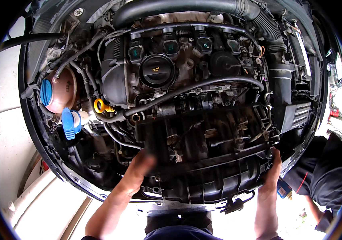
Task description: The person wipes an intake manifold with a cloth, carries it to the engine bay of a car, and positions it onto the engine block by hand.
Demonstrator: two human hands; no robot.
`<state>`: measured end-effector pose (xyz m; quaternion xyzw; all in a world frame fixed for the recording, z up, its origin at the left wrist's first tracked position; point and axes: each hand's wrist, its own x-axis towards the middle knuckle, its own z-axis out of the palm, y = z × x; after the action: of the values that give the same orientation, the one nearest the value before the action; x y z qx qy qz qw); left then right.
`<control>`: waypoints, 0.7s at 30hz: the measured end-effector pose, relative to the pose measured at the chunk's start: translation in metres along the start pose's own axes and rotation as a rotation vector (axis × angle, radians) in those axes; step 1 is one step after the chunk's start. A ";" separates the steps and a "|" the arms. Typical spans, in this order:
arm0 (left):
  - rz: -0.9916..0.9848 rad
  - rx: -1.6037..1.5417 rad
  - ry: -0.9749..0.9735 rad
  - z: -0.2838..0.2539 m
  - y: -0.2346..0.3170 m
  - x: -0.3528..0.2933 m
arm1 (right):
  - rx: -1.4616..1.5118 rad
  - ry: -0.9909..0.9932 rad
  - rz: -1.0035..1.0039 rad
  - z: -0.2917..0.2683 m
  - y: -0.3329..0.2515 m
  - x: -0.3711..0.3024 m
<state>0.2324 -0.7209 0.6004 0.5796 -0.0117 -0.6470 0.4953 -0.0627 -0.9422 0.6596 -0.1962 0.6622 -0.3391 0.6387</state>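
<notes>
A large black plastic intake manifold (213, 176) sits low across the front of the engine, close to my body. My left hand (137, 172) grips its left end; the fingertips are blurred and partly hidden against the dark plastic. Around its right end my right hand (273, 170) is closed, with the fingers mostly out of sight behind the edge. Beyond the manifold, a curved black hose (195, 86) crosses the engine in front of the round oil filler cap (155, 71). A small connector (233, 206) hangs below the manifold's front edge.
Left of the engine are a coolant tank (65, 92), a blue washer-filler cap (71, 124) and a yellow dipstick ring (100, 106). Ignition coils (171, 47) line the top. A thick air hose (259, 20) runs down the right. Another person (331, 172) stands right, near a spray can (285, 189).
</notes>
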 end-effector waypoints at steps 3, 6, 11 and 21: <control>-0.019 -0.039 0.014 0.001 0.012 0.009 | -0.049 0.048 0.056 0.012 -0.002 0.013; -0.025 -0.054 0.053 0.000 0.010 0.014 | -0.075 -0.004 0.059 0.011 0.006 0.023; -0.050 -0.056 -0.025 0.000 0.012 0.021 | -0.029 0.014 0.042 -0.005 0.018 0.042; -0.075 -0.055 0.019 -0.002 -0.001 0.033 | -0.036 0.019 0.037 0.000 0.024 0.048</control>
<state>0.2387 -0.7410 0.5752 0.5719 0.0323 -0.6596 0.4867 -0.0638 -0.9585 0.6085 -0.1920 0.6780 -0.3170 0.6348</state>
